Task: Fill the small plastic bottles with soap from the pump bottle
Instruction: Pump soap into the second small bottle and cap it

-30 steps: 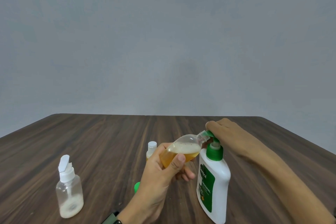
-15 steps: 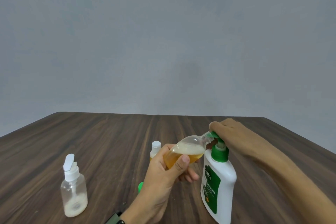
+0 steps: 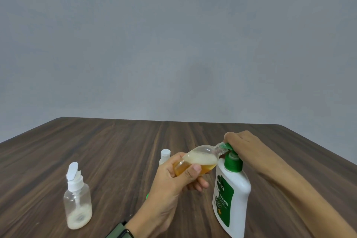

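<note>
A white pump bottle (image 3: 231, 195) with a green label and green pump stands at the lower right of the wooden table (image 3: 116, 150). My right hand (image 3: 243, 145) rests on the pump head with curled fingers. My left hand (image 3: 173, 185) grips a small clear bottle (image 3: 199, 160), tilted, its open neck against the pump nozzle. Amber soap with foam on top fills its lower part. Another small clear bottle (image 3: 78, 205) with an open white flip cap stands at the left, pale liquid at its bottom.
A third small bottle with a white cap (image 3: 165, 155) stands behind my left hand, mostly hidden. A bit of a green cap (image 3: 147, 196) shows beside my left wrist. A grey wall rises behind the table.
The view has shifted slightly, so everything sits a little further right in the frame. Both hands keep their hold; the small bottle stays at the nozzle.
</note>
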Motion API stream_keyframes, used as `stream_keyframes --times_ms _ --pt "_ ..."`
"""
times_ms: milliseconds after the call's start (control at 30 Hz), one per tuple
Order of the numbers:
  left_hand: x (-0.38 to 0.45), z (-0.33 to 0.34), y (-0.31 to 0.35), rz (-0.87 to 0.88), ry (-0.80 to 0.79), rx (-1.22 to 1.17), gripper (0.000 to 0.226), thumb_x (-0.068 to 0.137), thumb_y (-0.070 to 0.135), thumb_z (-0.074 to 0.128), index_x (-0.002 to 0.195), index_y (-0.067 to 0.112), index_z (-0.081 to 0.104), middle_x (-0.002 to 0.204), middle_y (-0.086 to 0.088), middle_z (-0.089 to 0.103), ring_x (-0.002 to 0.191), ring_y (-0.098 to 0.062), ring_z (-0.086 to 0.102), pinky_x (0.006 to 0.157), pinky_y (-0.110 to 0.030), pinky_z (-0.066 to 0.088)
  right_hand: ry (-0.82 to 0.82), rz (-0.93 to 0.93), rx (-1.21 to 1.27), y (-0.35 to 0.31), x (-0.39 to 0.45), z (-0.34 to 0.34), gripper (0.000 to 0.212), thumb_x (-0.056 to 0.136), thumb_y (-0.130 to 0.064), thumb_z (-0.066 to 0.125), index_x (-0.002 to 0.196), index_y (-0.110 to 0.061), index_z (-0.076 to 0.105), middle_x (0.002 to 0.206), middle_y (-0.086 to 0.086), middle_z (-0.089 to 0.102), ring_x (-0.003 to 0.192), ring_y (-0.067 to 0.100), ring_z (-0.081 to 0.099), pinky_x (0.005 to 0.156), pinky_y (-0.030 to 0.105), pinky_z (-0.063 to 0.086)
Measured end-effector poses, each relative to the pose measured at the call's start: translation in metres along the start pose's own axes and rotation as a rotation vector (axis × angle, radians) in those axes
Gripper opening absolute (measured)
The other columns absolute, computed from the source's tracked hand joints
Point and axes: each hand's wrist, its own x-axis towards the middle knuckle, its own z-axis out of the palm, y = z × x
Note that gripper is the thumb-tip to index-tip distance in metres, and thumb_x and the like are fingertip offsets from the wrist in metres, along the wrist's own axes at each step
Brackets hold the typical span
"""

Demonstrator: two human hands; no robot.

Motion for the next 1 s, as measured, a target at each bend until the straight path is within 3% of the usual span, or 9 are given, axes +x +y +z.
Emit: stream_keyframes --times_ms 333,533,1000 --pt "0.002 0.003 0.005 0.034 0.002 0.020 0.045 0.062 0.028 0.076 0.097 0.001 0.066 0.090 -0.027 0.068 0.061 -0.019 0.065 0.061 -0.029 0.056 0.011 -0.026 0.005 -0.009 0.004 -0.014 0.041 0.091 -0.023 0.038 0.052 -0.017 0.028 0.054 0.000 0.032 0.052 0.014 0.025 0.053 0.029 0.021" --pt "0.004 -0.001 0.005 0.034 0.003 0.026 0.042 0.062 0.029 0.076 0.096 0.005 0.068 0.089 -0.020 0.071 0.062 -0.018 0.065 0.061 -0.028 0.056 0.046 0.003 0.137 -0.001 0.004 0.001 0.037 0.089 -0.021 0.038 0.052 -0.019 0.031 0.056 0.000 0.034 0.058 0.017 0.029 0.060 0.034 0.024" --pt "0.004 0.000 0.002 0.013 0.001 0.033 0.046 0.059 0.031 0.078 0.096 0.006 0.067 0.089 -0.023 0.070 0.061 -0.018 0.066 0.061 -0.029 0.056 -0.017 -0.022 -0.029 -0.009 0.006 -0.012 0.031 0.091 -0.024 0.036 0.062 -0.013 0.035 0.062 0.003 0.035 0.058 0.015 0.028 0.054 0.029 0.023"
